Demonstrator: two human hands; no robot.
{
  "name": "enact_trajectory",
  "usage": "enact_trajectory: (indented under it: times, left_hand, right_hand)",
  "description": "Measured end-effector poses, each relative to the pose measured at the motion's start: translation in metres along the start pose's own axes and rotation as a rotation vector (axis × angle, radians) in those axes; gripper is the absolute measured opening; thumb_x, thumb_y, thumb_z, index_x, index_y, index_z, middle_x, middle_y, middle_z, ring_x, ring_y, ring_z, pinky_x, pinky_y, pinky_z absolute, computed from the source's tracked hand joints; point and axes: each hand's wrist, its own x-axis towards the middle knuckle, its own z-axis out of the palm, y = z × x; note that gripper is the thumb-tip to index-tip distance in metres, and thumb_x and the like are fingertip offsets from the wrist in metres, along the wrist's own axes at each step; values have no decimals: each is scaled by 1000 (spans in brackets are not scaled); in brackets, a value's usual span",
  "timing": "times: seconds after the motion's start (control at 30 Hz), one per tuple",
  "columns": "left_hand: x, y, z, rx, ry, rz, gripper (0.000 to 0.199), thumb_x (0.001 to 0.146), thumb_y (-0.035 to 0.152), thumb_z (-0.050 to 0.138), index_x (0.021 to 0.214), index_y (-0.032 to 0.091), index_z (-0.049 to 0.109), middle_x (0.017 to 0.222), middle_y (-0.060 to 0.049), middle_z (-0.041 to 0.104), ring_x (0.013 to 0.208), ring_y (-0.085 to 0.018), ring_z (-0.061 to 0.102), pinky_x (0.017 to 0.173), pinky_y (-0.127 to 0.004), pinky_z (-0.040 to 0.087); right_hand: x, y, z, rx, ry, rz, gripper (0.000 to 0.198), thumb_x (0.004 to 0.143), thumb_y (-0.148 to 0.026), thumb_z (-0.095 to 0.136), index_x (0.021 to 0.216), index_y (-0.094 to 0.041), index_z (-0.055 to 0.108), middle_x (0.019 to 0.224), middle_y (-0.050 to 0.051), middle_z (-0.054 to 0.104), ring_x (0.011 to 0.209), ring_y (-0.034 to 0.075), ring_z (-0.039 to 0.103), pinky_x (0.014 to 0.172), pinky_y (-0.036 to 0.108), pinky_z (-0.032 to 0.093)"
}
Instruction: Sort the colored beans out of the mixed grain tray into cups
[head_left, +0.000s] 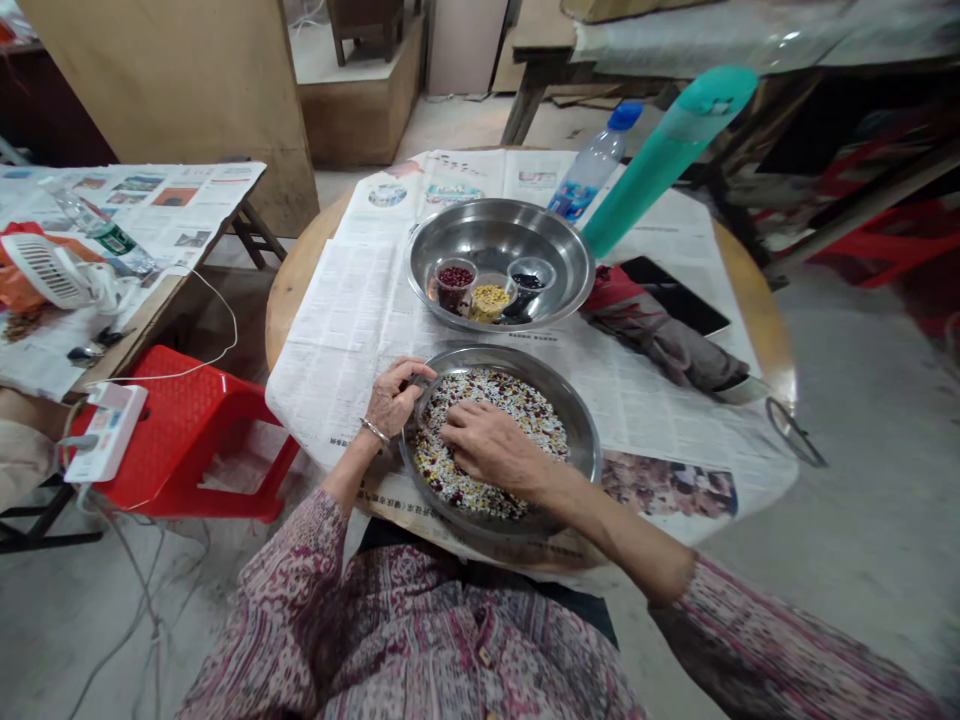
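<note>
A shallow metal basin (592, 440) sits near the table's front edge, holding mixed grains and beans (517, 400), mostly white with dark red, black and yellow bits. My left hand (394, 402) grips its left rim, thumb and fingers closed over the edge. Down in the grains on the left side, my right hand (491, 445) has its fingers curled together; whatever they pinch is hidden. Behind stands a second metal basin (510, 225) with three clear cups inside: dark red beans (455, 277), yellow beans (491, 298) and black beans (528, 280).
Newspaper (337, 310) covers the round wooden table. A water bottle (589, 165), a long green tube (671, 160), a dark phone or tablet (679, 295) and a crumpled grey-red cloth bundle (660, 335) lie behind and right. To the left stands a red stool (180, 430) with a power strip (109, 430).
</note>
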Motion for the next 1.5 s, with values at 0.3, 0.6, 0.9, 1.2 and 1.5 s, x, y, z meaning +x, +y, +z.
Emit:
enact_trajectory:
  times: [0.3,0.6,0.9,1.2,1.5]
  left_hand:
    - [1,0,-1,-3,-3,-30,27,71,4,51,86,17,70,104,-4,66,102,-18,60,96,-31,47]
    - [1,3,-4,26,-5,-36,25,72,5,52,86,16,69,104,-5,66,102,-18,60,92,-30,48]
    - [-4,22,-15,348,20,204,17,78,14,63,94,19,68,120,-10,57,118,-26,52,103,-43,43]
    - [-38,61,24,742,-586,7,72,60,30,85,123,19,52,127,-14,49,111,-32,53,91,-43,51]
    - [2,45,60,434,-387,-53,22,72,11,60,91,18,69,80,-5,68,80,-21,63,78,-31,53]
  right_hand:
    - [-38,45,-4,24,310,460,23,85,-13,50,100,-20,66,106,10,65,101,24,54,88,35,45]
    - [-13,0,-3,130,134,313,14,88,-16,54,96,-18,65,96,7,63,91,18,57,77,29,44]
    - [-80,3,-17,157,148,412,19,86,-14,50,100,-20,62,100,7,63,93,19,61,81,30,47]
    - [-69,19,15,130,193,524,41,79,-21,55,119,-14,54,111,15,62,97,26,62,83,36,50]
    - [-32,26,7,378,253,609,17,71,-19,51,83,-19,63,69,3,65,63,17,54,62,28,41]
